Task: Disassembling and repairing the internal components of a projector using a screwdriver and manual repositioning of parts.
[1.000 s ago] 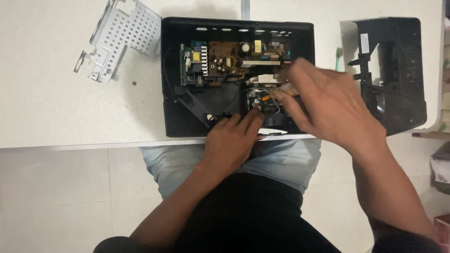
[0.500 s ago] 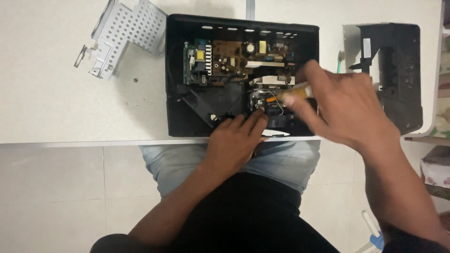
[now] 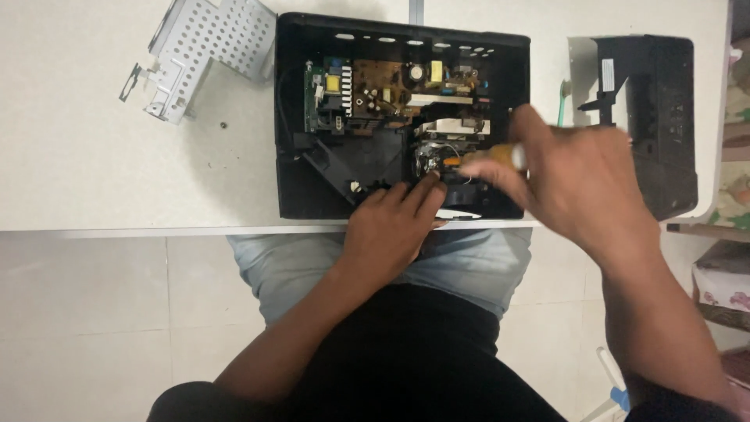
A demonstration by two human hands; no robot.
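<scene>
I see my right hand gripping a yellow-handled screwdriver, tip down in the open black device case near the worktop edge. My left hand rests unclenched on the case's front, fingers steadying. The tip is blurred, possibly unseated; a slip could gouge the brown circuit board or snag wires.

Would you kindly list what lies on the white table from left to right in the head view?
Perforated metal bracket → small loose screw → opened black device case with circuit boards → black plastic cover.
</scene>
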